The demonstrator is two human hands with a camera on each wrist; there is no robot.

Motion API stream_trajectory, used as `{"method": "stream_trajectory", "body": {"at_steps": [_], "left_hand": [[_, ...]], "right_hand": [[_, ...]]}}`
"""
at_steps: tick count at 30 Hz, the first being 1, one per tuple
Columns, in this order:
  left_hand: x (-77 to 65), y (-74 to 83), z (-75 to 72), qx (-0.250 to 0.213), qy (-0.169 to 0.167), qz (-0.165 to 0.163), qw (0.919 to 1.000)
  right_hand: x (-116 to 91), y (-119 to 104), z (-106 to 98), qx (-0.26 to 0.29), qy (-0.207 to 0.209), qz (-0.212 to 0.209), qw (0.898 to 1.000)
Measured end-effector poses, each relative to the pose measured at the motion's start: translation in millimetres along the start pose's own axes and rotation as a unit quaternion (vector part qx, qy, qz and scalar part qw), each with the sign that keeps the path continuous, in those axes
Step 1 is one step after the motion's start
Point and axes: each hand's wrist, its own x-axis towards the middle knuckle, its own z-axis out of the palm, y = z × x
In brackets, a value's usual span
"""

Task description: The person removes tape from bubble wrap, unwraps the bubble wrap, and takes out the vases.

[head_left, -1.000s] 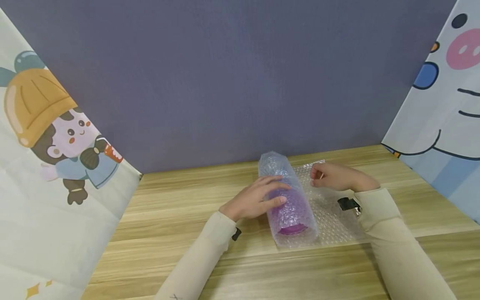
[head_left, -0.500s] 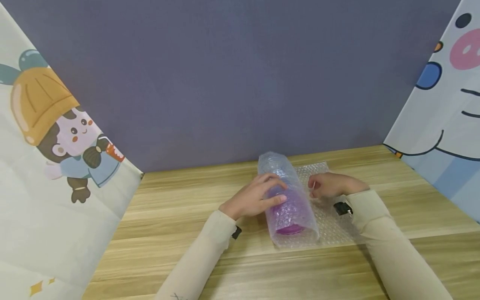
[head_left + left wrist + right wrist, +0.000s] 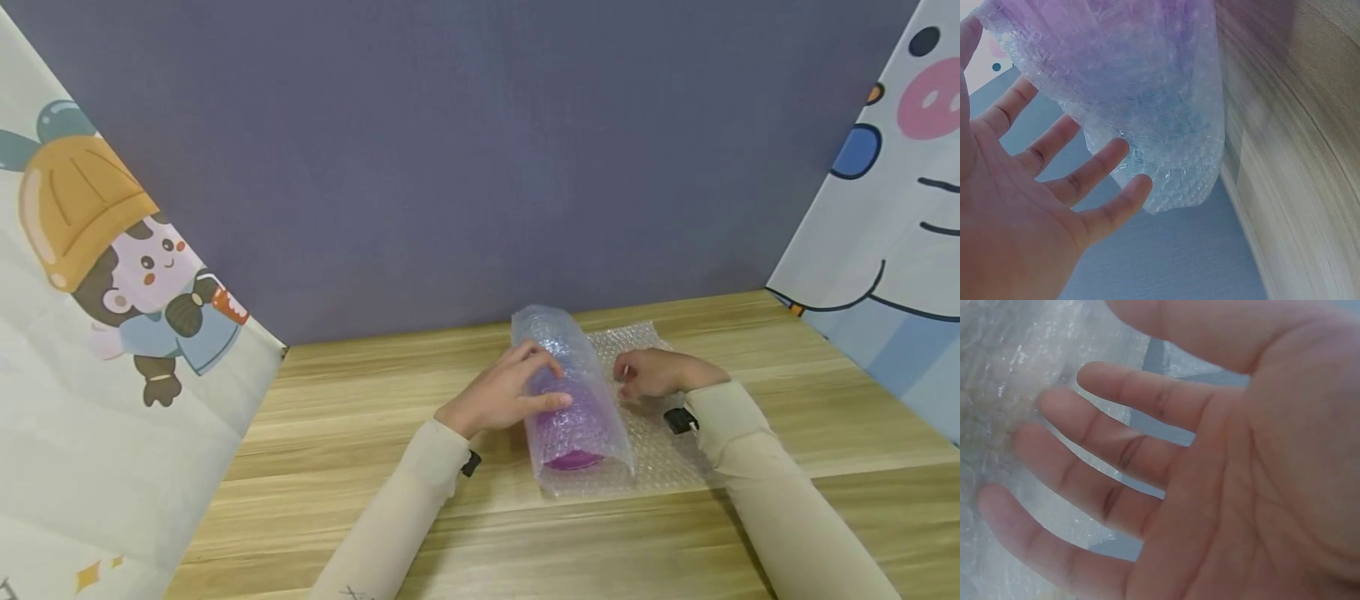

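Observation:
A purple-and-blue cylindrical thing, perhaps a bottle, lies rolled in clear bubble wrap; its magenta end shows at the near opening. My left hand touches the roll's upper left side, thumb apart from slightly bent fingers. In the left wrist view those fingers are spread along the wrapped surface. To the roll's right, my right hand is over the flat part of the wrap. The right wrist view shows its fingers loosely bent and holding nothing; whether they touch the wrap, I cannot tell.
The wood-grain table runs back to a grey-blue panel. Cartoon-printed sheets stand at the left and right. The roll's far end lies close to the back panel.
The wrapped roll has shifted slightly left. My left fingers have bent a little more on it. My right hand has moved slightly left and nearer over the flat wrap.

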Motion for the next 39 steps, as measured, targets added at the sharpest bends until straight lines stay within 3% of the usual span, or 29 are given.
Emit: {"method": "stream_trajectory", "body": {"at_steps": [9, 22, 39], "left_hand": [[-21.7, 3.8, 0.8, 0.005, -0.004, 0.015, 0.9999], [-22.7, 2.4, -3.4, -0.009, -0.005, 0.017, 0.9998], [-25.7, -5.3, -18.3, -0.062, -0.045, 0.013, 0.9970]], "right_hand": [[-18.8, -16.5, 23.2, 0.023, 0.016, 0.022, 0.999], [-17.5, -12.6, 24.8, 0.053, 0.004, 0.039, 0.998], [-17.7, -14.5, 24.9, 0.065, -0.002, 0.045, 0.997]]}}
